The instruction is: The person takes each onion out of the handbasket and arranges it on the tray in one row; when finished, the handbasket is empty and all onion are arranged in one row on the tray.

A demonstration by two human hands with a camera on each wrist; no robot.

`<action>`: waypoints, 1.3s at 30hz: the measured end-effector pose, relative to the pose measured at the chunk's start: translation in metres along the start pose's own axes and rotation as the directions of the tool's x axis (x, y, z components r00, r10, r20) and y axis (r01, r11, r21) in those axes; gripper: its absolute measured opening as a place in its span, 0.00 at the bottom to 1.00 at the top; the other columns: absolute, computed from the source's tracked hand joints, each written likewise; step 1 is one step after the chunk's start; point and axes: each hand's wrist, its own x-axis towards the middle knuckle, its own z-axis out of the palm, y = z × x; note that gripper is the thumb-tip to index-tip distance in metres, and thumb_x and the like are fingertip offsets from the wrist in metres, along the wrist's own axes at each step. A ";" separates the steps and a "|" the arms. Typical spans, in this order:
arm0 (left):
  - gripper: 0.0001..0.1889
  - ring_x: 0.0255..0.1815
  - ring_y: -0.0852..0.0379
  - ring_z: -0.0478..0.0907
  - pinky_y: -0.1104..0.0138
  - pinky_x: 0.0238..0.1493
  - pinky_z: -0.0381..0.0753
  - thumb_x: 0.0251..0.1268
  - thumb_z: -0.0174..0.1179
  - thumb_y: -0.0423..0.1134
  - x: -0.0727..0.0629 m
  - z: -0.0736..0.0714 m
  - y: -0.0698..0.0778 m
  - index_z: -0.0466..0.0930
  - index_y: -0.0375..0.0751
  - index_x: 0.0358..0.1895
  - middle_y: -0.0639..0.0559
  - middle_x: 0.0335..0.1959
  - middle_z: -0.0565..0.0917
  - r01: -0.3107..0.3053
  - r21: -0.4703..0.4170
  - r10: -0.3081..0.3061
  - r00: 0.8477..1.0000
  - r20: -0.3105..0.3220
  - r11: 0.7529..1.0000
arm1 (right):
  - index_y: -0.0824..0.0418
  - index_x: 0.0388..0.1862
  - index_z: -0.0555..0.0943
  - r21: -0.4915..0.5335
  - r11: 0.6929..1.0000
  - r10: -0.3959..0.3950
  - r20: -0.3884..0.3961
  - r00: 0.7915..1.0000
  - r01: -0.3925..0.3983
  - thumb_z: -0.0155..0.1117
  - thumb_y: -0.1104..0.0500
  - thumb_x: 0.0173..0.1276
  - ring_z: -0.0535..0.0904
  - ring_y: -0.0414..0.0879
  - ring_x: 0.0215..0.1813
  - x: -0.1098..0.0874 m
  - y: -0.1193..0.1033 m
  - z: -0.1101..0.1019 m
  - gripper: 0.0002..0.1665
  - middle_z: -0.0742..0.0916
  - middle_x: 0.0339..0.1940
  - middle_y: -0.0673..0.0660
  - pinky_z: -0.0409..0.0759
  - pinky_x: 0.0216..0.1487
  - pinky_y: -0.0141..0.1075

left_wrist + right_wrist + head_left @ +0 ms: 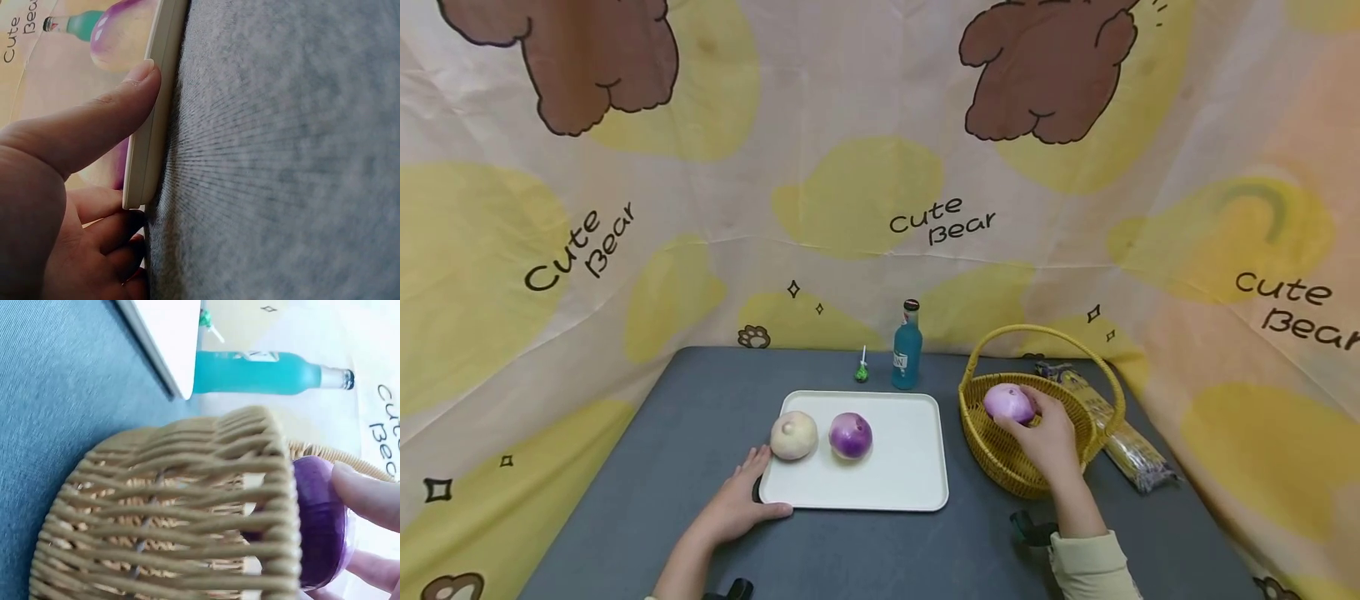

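My right hand (pixel 1047 429) grips a purple onion (pixel 1009 403) between thumb and fingers at the mouth of a yellow wicker basket (pixel 992 462). In the right wrist view, the held onion (pixel 322 519) shows just beyond the basket's woven rim. My left hand (pixel 741 500) touches the near left corner of a white tray (pixel 902 479), thumb along the front edge and fingers by the left side. The thumb (pixel 119 109) lies against the tray edge in the left wrist view. On the tray sit a cream-white bulb (pixel 793 436) and another purple onion (pixel 851 436), side by side.
Behind the tray stand a blue bottle (pixel 907 350) and a small green lollipop-like item (pixel 861 371). A long clear-and-yellow package (pixel 1120 433) lies right of the basket, whose tall handle (pixel 1045 327) arches up. A printed cloth (pixel 865 192) hangs behind the grey table (pixel 700 417).
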 end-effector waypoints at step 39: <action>0.62 0.82 0.32 0.41 0.35 0.77 0.44 0.48 0.77 0.59 0.000 -0.001 0.001 0.50 0.29 0.79 0.31 0.80 0.51 0.009 0.009 -0.009 1.000 0.000 1.000 | 0.61 0.72 0.74 0.161 0.983 -0.103 0.104 0.989 0.085 0.72 0.40 0.64 0.78 0.60 0.67 -0.021 -0.042 0.060 0.44 0.80 0.67 0.65 0.81 0.60 0.49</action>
